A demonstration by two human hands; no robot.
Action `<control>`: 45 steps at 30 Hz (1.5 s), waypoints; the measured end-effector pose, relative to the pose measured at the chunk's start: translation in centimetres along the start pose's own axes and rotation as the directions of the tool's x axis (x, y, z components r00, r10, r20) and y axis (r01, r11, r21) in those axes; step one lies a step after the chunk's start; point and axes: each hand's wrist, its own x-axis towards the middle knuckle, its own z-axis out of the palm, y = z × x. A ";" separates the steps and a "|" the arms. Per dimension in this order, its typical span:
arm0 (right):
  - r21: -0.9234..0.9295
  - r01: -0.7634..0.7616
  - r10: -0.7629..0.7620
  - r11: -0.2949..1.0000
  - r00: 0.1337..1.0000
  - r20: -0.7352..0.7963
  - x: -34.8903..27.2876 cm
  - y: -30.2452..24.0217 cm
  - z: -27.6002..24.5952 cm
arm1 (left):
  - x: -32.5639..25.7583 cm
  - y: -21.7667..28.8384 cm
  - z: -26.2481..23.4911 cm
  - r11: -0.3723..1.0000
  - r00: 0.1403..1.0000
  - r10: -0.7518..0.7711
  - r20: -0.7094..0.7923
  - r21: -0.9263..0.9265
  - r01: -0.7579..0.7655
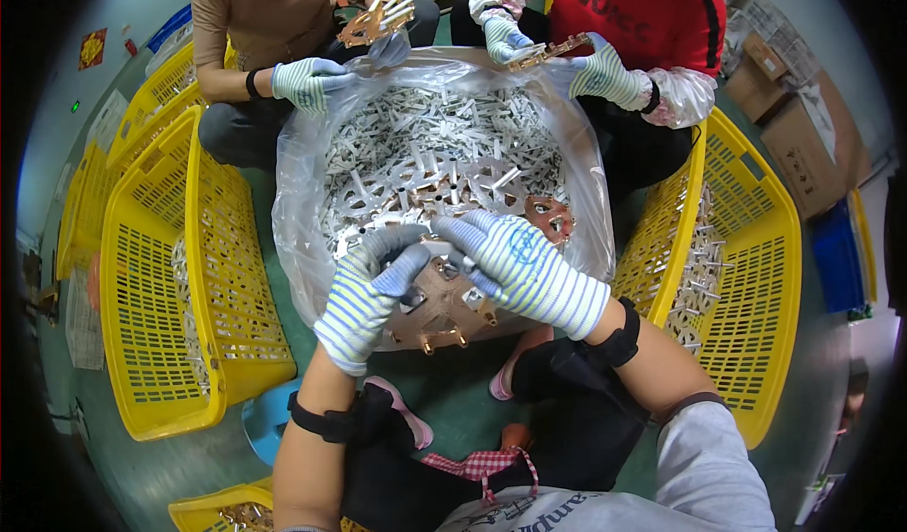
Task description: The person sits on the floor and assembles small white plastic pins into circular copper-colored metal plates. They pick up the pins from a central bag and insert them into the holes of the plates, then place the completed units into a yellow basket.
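My left hand (371, 286) and my right hand (534, 266), both in blue-and-white striped gloves with grey fingertips, meet at the near side of a plastic-lined bin. A small white piece (436, 247) shows between their closed fingertips, which hide most of it. Just below the fingers lies a copper-coloured plate (436, 307) with cut-out openings and short pegs along its near edge. Whether the fingers also touch this plate cannot be seen. Beyond my hands are pale plates (430, 180) with upright posts, and another copper-coloured plate (548, 218) at the right.
White strips (472, 121) heap inside the clear plastic liner (298, 220). Yellow baskets stand left (241, 296) and right (751, 277). Across the bin, two gloved people (274, 31) (633, 22) hold copper-coloured pieces. A blue object (265, 419) sits near the left basket.
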 end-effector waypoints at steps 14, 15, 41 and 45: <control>0.037 -0.082 0.089 0.996 0.957 -0.277 0.0 0.1 -0.3 | 0.0 -1.6 0.9 0.933 0.954 0.271 0.130 0.209 -0.293; 0.013 -0.065 0.065 0.998 0.950 -0.307 0.2 -1.0 -0.4 | -0.4 -1.1 1.4 0.966 0.971 0.202 0.130 0.136 -0.219; 0.395 0.078 0.008 0.915 0.977 -0.213 -0.1 -0.4 -0.5 | -0.9 -0.2 -0.1 0.995 0.995 0.046 0.087 -0.091 -0.038; 0.222 0.091 -0.030 0.971 0.963 -0.266 -0.1 -0.5 -0.3 | -1.3 0.4 0.2 0.998 0.992 0.048 0.112 -0.044 -0.044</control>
